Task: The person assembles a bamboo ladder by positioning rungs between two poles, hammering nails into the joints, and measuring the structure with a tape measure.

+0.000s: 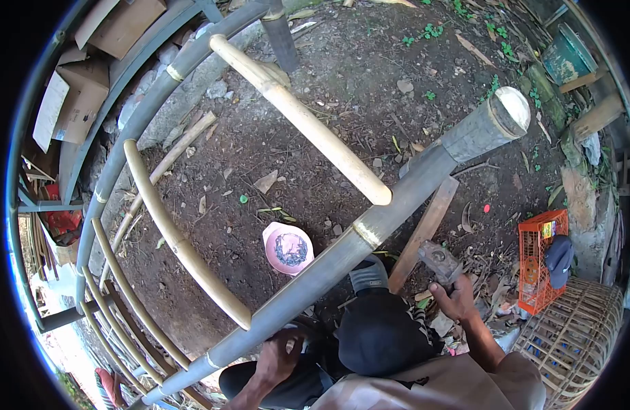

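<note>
My right hand is closed around a hammer, its metal head pointing up and its handle mostly hidden. Close below the near grey bamboo pole, my left hand has its fingers curled; what they hold, if anything, is hidden. Pale bamboo rungs, including a long rung and a curved-looking rung, join this pole to the far bamboo pole, like a ladder. Beyond the near pole, a pink dish on the soil contains many small dark pieces, possibly nails.
A wooden plank lies under the near pole. To the right are an orange plastic crate with a dark cap on it, and a woven bamboo basket. Cardboard boxes sit far left; a green bucket stands far right.
</note>
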